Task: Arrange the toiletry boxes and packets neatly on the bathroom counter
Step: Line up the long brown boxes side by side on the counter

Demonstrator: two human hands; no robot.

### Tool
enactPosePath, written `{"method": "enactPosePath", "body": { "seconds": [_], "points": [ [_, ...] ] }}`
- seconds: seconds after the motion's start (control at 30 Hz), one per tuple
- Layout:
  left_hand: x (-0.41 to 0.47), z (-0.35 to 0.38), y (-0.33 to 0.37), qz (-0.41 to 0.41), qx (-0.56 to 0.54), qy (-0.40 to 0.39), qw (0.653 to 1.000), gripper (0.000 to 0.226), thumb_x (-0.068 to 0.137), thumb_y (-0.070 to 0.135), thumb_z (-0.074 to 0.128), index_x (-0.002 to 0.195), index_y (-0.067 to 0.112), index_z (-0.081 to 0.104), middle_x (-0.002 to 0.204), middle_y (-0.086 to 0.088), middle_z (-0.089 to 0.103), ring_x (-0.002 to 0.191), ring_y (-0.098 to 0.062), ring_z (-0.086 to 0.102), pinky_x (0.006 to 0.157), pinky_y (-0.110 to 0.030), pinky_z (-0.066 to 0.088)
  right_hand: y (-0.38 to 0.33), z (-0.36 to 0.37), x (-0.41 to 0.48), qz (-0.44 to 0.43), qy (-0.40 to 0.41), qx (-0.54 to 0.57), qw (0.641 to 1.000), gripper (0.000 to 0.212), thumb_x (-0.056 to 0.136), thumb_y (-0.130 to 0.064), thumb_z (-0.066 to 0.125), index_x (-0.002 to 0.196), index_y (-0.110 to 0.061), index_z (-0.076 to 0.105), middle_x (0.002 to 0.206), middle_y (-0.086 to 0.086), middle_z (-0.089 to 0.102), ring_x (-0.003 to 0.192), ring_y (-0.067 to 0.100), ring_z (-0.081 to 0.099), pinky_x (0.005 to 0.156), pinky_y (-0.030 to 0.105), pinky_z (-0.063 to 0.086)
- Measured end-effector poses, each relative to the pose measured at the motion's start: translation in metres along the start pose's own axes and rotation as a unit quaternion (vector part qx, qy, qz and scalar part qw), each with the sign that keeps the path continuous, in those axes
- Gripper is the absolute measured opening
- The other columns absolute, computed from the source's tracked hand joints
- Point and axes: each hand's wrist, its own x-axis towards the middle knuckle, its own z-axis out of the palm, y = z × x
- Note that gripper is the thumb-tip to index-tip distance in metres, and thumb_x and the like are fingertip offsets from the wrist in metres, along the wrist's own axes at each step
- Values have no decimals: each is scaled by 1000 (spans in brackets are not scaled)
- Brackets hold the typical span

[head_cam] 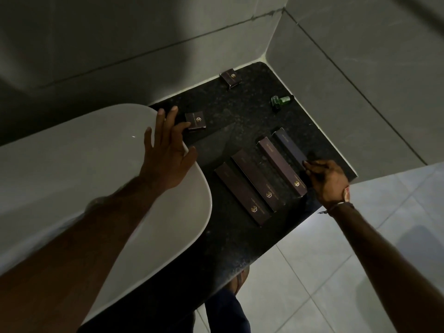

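Several long dark boxes lie side by side on the black counter (240, 111): three brown ones (242, 193) (257, 180) (281, 169) and a navy one (289, 146) at the right. My right hand (328, 181) has its fingers closed on the near end of the navy box. A small square brown box (195, 120) lies near the basin. My left hand (165, 150) hovers over the basin rim with fingers spread, its fingertips touching that small box. Another small brown box (231, 78) sits by the back wall.
A white basin (72, 164) fills the left. Two small green bottles (281, 101) lie near the right wall. Grey tiled walls close the counter at the back and right. The counter's front edge drops to a pale tiled floor (336, 272).
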Motion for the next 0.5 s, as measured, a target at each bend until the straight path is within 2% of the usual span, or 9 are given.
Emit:
{"method": "enactPosePath", "body": {
  "seconds": [0.23, 0.3, 0.4, 0.43, 0.5],
  "points": [
    [1, 1, -2, -3, 10, -5, 1000, 62, 86, 49, 39, 142, 23, 27, 165, -7, 5, 152, -28, -5, 115, -65, 9, -3, -3, 1, -3, -8, 4, 1000, 33, 94, -16, 62, 126, -15, 68, 128, 12, 63, 117, 31, 56, 93, 38, 45],
    [1, 1, -1, -1, 9, -6, 1000, 62, 86, 49, 39, 141, 23, 27, 165, -8, 6, 152, -29, -4, 115, -65, 10, -1, -10, 2, -13, 32, 9, 999, 30, 96, -18, 60, 124, -15, 69, 123, 12, 66, 114, 32, 58, 92, 38, 45],
    [1, 0, -1, -5, 6, -10, 1000, 63, 86, 49, 38, 143, 24, 26, 165, -7, 5, 152, -28, -6, 115, -64, 9, -11, -23, 10, 21, 153, 62, 986, 30, 97, -25, 53, 119, -15, 71, 113, 11, 69, 106, 31, 61, 90, 34, 45],
    [1, 0, -1, -6, 6, -11, 1000, 63, 86, 49, 38, 143, 24, 26, 165, -6, 4, 152, -28, -6, 115, -63, 8, -22, -24, 15, 28, 159, 79, 984, 30, 98, -25, 53, 119, -16, 71, 113, 11, 69, 106, 30, 61, 92, 37, 45],
    [2, 0, -1, -10, 8, -14, 1000, 62, 88, 46, 43, 143, 24, 26, 165, -5, 3, 152, -27, -7, 115, -63, 8, -56, -21, 24, 9, 114, 89, 989, 30, 99, -27, 52, 123, -19, 68, 119, 9, 67, 111, 28, 58, 98, 40, 43]
  ]
}}
